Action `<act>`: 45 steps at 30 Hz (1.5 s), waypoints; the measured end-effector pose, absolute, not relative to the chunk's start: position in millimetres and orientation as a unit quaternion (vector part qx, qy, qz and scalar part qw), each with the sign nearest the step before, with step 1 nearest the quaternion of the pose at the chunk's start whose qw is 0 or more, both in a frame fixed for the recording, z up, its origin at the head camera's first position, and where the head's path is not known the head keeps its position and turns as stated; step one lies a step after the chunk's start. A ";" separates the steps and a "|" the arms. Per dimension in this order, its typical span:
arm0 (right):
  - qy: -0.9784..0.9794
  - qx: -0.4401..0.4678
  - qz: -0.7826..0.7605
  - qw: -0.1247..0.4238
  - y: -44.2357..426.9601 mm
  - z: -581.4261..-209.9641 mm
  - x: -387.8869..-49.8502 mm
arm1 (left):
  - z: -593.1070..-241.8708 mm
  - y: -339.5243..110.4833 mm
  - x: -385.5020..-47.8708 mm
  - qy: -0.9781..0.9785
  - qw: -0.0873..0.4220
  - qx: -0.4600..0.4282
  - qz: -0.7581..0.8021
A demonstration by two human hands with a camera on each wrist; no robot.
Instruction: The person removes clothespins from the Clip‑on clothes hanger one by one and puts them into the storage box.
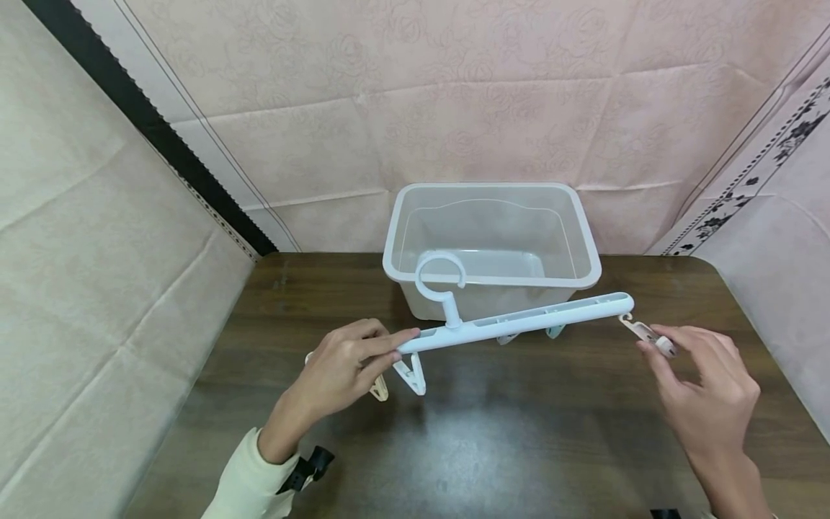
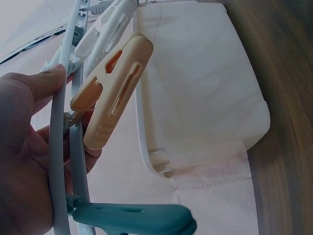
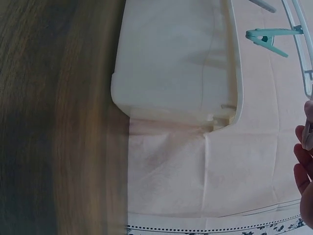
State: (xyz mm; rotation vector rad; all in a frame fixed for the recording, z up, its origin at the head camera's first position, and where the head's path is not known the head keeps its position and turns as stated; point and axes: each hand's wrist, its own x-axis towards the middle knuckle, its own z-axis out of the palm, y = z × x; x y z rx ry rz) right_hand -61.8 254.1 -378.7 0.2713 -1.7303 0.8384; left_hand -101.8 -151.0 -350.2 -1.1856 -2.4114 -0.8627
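A light blue clip hanger [image 1: 532, 315] with a hook slants over the table, its right end higher. My left hand [image 1: 350, 360] grips its left part, thumb and fingers around the rails. Several clips hang from it: a beige clip [image 2: 122, 88] beside the left fingers, a dark teal clip [image 2: 137, 218], a white clip [image 1: 415, 378] and, further right, a light teal clip [image 3: 266, 36]. At the right end, my right hand [image 1: 710, 382] pinches a whitish clip [image 1: 643, 331] between thumb and fingers; its small hook meets the hanger's tip. Whether it is latched, I cannot tell.
Behind the hanger stands a translucent white tub [image 1: 538, 294] on the dark wooden table [image 1: 467, 447]. Pale patterned cloth [image 1: 493, 130] hangs behind the table and at both sides. A black strap device [image 1: 308, 468] sits on the left wrist.
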 end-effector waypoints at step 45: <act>-0.899 0.194 0.218 0.327 259.2 -322.5 -154.7 | -362.1 -161.4 -98.9 -0.847 0.153 -0.403 -0.311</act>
